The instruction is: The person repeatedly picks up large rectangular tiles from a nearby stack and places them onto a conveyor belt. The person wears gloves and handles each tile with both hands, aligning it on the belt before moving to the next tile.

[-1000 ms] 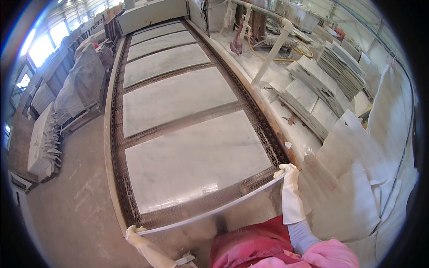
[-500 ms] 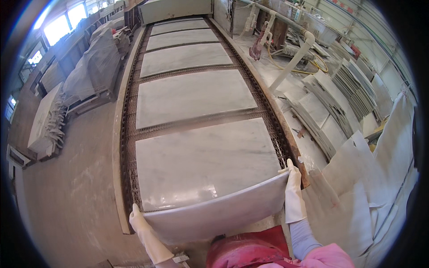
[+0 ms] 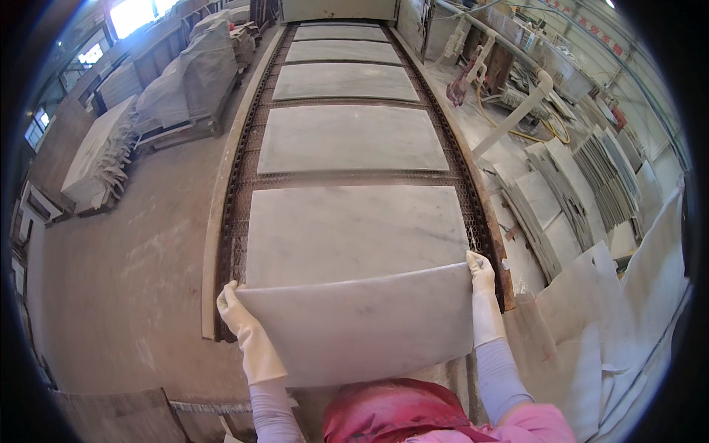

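At my far left is a stack of pale stone slabs [image 3: 94,166], and near it, a bulky load under plastic sheet [image 3: 185,88] sits on a pallet [image 3: 181,133]. Then comes the bare, dusty floor [image 3: 140,273]. My left hand [image 3: 236,308], in a cream rubber glove, is closed around the upper left corner of a white marble slab [image 3: 362,325]. This slab is in front of my body, tilted, with its broad face toward me and its lower edge close to my red apron [image 3: 395,410]. Its upper edge is at the near end of a mesh conveyor [image 3: 238,229], and covers the near edge of the closest lying slab [image 3: 354,232]. Beyond, more slabs [image 3: 353,139] lie flat in one row, with narrow gaps between. My right hand [image 3: 481,275], gloved in the same way, is closed on the upper right corner of the tilted slab, beside the conveyor's right rail. Farther right are a slanting white pipe [image 3: 513,119], leaning stacks of grey slabs [image 3: 561,188] and, nearest to me, large pale sheets [image 3: 580,310].
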Tool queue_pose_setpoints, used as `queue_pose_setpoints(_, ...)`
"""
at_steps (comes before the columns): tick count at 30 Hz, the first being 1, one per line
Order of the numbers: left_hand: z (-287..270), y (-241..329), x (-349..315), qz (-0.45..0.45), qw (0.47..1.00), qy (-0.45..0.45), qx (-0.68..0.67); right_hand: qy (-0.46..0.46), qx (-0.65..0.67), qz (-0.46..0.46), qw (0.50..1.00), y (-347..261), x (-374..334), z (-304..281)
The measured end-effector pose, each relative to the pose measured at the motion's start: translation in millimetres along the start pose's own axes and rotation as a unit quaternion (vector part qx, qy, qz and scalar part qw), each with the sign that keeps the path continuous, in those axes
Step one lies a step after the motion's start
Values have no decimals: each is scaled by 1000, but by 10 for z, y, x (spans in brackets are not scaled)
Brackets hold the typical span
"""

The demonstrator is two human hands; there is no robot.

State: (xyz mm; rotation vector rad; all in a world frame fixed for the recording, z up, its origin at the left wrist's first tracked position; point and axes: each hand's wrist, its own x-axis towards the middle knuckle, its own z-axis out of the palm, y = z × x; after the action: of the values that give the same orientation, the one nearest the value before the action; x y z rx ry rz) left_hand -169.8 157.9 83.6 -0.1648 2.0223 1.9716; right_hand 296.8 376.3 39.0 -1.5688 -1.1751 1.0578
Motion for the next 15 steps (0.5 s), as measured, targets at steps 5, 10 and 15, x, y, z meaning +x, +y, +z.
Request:
queue_pose_setpoints(5, -570, -166, -266, 58, 995, 27, -75, 12, -98, 19, 995, 93, 167, 58)
queue_pose_setpoints(10, -1464, -760, -493, 83, 946, 55, 309, 2, -75, 23, 997, 58, 177, 64)
queue_pose_setpoints(15, -1671, -1019, -534, -112, 936, -153, 298, 18, -15, 23, 999, 147, 334, 59)
